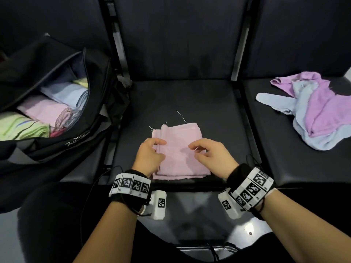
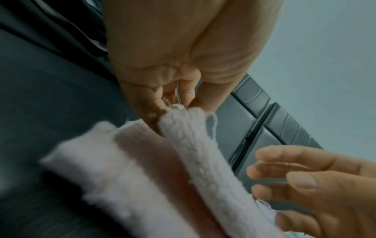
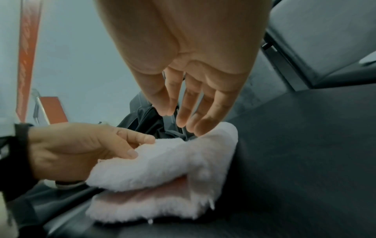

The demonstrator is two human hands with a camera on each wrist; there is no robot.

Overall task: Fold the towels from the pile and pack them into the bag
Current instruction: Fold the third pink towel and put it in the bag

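Observation:
A pink towel (image 1: 180, 154), folded into a small rectangle, lies on the middle black seat (image 1: 190, 103). My left hand (image 1: 152, 149) pinches the upper layer at its left edge; the left wrist view shows the towel fold (image 2: 193, 153) caught between the fingertips (image 2: 154, 106). My right hand (image 1: 201, 150) hovers over the towel's right half, fingers relaxed and holding nothing. In the right wrist view its fingertips (image 3: 183, 119) hang just above the towel (image 3: 162, 173). The open black bag (image 1: 89, 137) stands at the left. The towel pile (image 1: 313, 111) lies on the right seat.
Inside the bag lie folded towels in pink (image 1: 43, 111), light blue (image 1: 66, 93) and green stripes (image 1: 19, 128). The pile holds purple and light blue towels, unfolded. Loose threads stick out from the pink towel's far edge. Metal seat dividers (image 1: 237, 59) run between the seats.

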